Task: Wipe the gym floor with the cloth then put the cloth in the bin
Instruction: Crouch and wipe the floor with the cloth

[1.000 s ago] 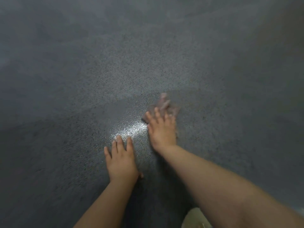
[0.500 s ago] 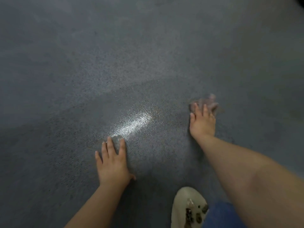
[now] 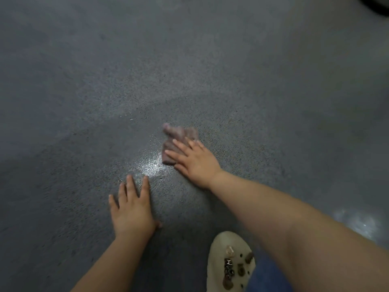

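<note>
Crumpled pinkish-brown cloth (image 3: 179,138)

View: one wide-angle camera on my head.
Facing: forward and steeply down at the gym floor (image 3: 189,60), which fills nearly the whole frame.
Nearness: close; my forearms enter from the bottom edge, and my shoe (image 3: 230,264) sits at lower centre.
Shared views: only this one.

Dim, soft-focus; glare on floor (image 3: 151,165)
</note>
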A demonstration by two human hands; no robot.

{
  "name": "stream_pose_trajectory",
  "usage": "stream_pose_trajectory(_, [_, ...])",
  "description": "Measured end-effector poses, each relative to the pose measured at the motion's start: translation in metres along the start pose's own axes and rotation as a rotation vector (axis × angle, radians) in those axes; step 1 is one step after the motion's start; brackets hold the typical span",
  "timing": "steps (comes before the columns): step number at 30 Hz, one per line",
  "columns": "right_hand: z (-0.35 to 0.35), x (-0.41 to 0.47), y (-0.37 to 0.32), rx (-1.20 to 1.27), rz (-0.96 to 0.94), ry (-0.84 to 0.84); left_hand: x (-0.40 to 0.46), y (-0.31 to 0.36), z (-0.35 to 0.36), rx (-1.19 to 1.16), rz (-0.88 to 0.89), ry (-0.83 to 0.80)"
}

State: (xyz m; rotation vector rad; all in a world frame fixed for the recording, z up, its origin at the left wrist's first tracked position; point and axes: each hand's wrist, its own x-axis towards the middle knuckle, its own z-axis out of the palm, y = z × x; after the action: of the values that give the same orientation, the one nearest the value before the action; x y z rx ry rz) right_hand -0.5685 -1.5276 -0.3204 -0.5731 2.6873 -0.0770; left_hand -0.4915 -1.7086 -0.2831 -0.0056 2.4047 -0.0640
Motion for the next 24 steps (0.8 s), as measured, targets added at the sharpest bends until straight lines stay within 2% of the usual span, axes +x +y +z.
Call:
stream_pose_trajectory(5, [-0.022, 0.039, 0.050, 0.101, 0.322, 0.023, 0.003, 0.002, -0.002, 0.047, 0.003, 0.008])
stream_pose_trajectory(10, [-0.030, 0.052, 0.084, 0.199, 0.509, 0.040, 0.004, 0.005, -0.004, 0.098, -0.004, 0.004])
stream_pose_trajectory(13, [-0.027, 0.037, 0.097, 0.324, 0.745, 0.070, 0.005, 0.005, -0.005, 0.125, -0.004, 0.011])
stream_pose_trajectory(21, [0.013, -0.054, 0.072, 0.523, 1.331, 0.239, 0.003, 0.000, -0.002, 0.063, 0.011, 0.032])
stream_pose_trajectory(24, [0.021, -0.052, 0.030, 0.542, 1.385, 0.273, 0.002, -0.003, -0.001, 0.039, 0.033, 0.038])
